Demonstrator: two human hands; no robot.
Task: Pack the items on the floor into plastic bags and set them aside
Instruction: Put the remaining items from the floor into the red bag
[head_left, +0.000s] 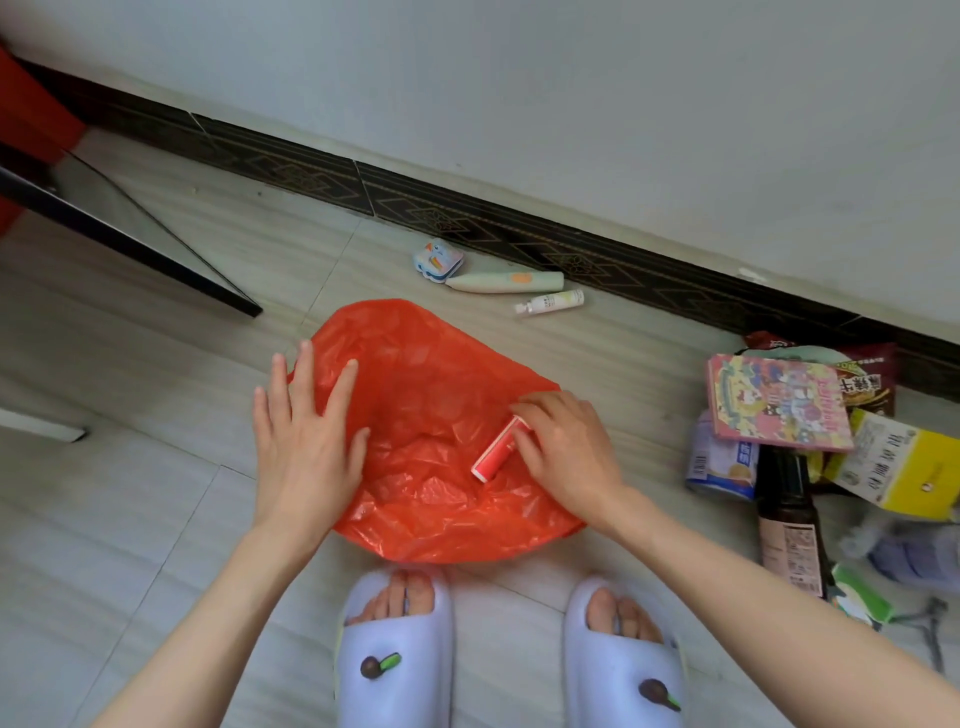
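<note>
A red plastic bag lies spread on the floor in front of my feet. My left hand rests flat on its left edge with fingers straight. My right hand grips a small red and white tube over the bag's right side. Beyond the bag, near the wall, lie a small colourful pack, a pale green tube and a small white bottle.
A pile at the right holds a pink box, a yellow and white carton, a dark bottle, a can and snack packets. A dark table frame stands at the left. A black skirting runs along the wall.
</note>
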